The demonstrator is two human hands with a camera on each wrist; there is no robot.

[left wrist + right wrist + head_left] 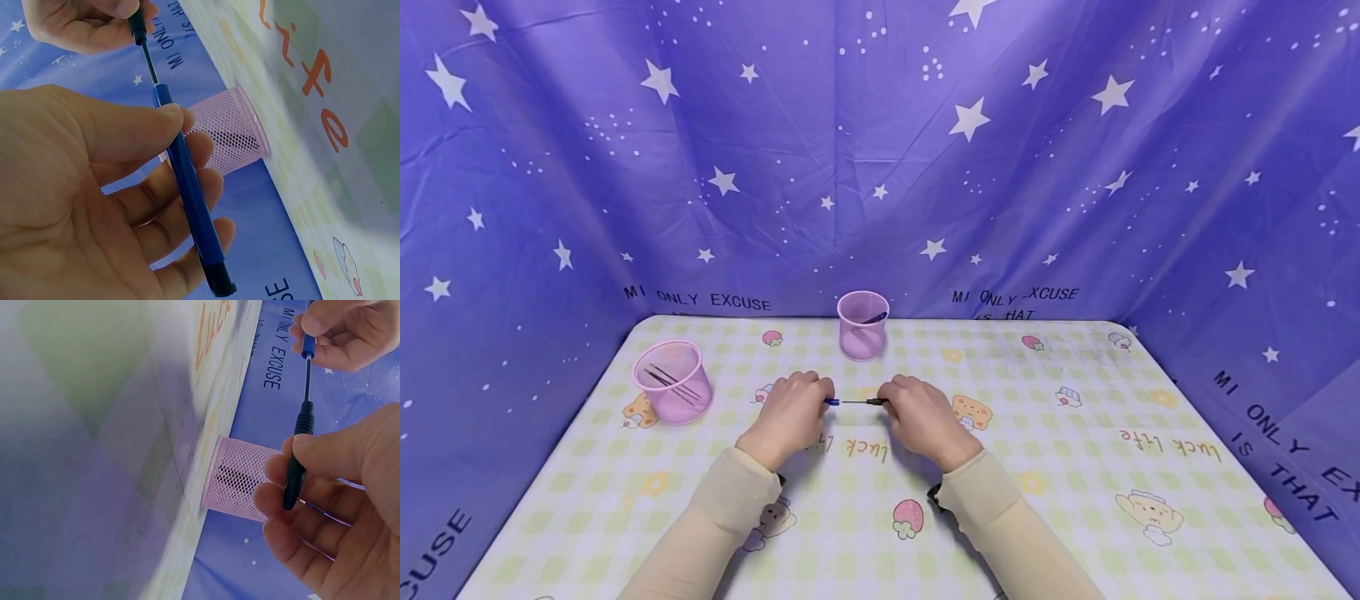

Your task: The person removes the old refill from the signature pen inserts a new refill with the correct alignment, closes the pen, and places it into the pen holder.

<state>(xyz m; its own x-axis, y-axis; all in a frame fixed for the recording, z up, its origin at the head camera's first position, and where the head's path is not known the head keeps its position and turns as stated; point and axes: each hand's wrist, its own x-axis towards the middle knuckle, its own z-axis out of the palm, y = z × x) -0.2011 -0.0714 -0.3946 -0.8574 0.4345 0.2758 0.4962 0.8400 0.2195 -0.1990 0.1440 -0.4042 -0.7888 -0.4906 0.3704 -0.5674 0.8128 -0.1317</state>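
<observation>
Over a checked cloth (1225, 517), blue tube (191, 187) facing black handle (297, 465).
Left hand (792, 417) pinches the tube, right hand (925, 418) the handle; a thin rod (307, 381) runs between.

Sticks (672, 382) were in the left cup (696, 387), near the left edge of the table (1075, 462). A stick (876, 318) was in the back cup (857, 345), by the middle of the back edge; before it, a rod (854, 402) was between the left hand (793, 412) and right hand (925, 417).
</observation>
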